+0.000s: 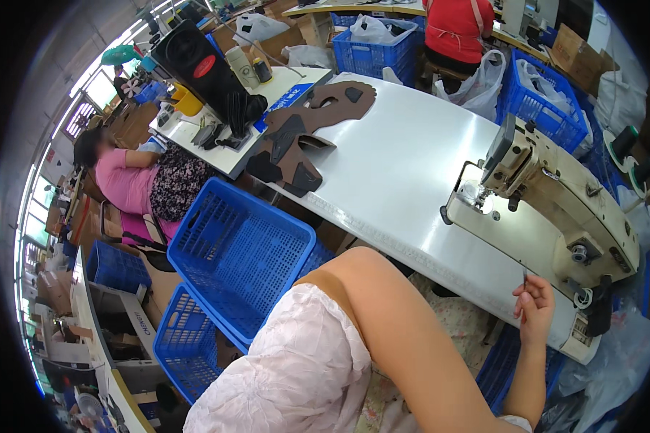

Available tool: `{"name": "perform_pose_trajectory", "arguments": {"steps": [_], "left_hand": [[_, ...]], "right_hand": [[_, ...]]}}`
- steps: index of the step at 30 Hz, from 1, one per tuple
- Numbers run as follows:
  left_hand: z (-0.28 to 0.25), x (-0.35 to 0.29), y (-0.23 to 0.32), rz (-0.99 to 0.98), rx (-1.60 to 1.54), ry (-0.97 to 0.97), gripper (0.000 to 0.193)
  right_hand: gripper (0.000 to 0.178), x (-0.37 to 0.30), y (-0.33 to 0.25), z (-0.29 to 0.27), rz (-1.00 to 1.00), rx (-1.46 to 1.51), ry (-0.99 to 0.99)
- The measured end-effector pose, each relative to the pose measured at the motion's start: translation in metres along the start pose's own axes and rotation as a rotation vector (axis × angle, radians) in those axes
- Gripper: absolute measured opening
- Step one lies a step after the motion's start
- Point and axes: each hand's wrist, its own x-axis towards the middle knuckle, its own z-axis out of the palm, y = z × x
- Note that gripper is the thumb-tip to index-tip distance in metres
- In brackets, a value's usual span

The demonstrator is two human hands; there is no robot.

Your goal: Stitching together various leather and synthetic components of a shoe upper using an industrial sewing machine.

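Nearest the lens, a white sleeve (296, 375) and a bent bare arm fill the lower middle; the left hand is out of sight. Fingers (521, 299) of the right hand (533, 309) are pinched shut on a thin metal pin (525, 278), held upright just off the near corner of the sewing machine (556, 202); its exact kind is too small to tell. A light thumb-and-fingertip pinch low on the shaft looks best, since so slim a thing could slip or roll away on the smooth top. Past the machine, the white table (404, 166) lies mostly bare up to the brown cut pieces (303, 137) at its far left end. Its front edge runs just beside the hand. Blue crates (238, 252) crowd the floor left of the arm, so free room lies over the tabletop.
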Motion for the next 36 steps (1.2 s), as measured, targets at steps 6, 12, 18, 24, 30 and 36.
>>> {"name": "perform_pose_trajectory", "arguments": {"steps": [6, 12, 18, 24, 30, 36], "left_hand": [[0.014, 0.000, 0.007, -0.345, -0.050, -0.264, 0.027], [0.044, 0.005, 0.007, -0.344, 0.098, -0.146, 0.027], [0.080, 0.012, -0.003, -0.433, 0.534, -0.050, 0.026], [0.096, 0.022, -0.021, -0.464, 0.513, 0.037, 0.024], [0.108, 0.030, -0.028, -0.355, 0.526, 0.064, 0.023], [0.093, 0.045, -0.039, -0.031, 0.557, 0.458, 0.026]], "right_hand": [[0.034, 0.007, -0.024, -0.032, -0.056, -0.125, 0.014], [0.039, -0.005, -0.094, -0.041, 0.000, -0.259, 0.006], [0.043, -0.003, -0.145, -0.035, -0.092, -0.413, 0.025], [0.037, -0.004, -0.161, -0.044, -0.077, -0.446, 0.040], [0.035, -0.027, -0.162, -0.040, 0.054, -0.350, 0.044], [0.036, -0.078, -0.118, -0.049, 0.308, -0.225, 0.064]]}}
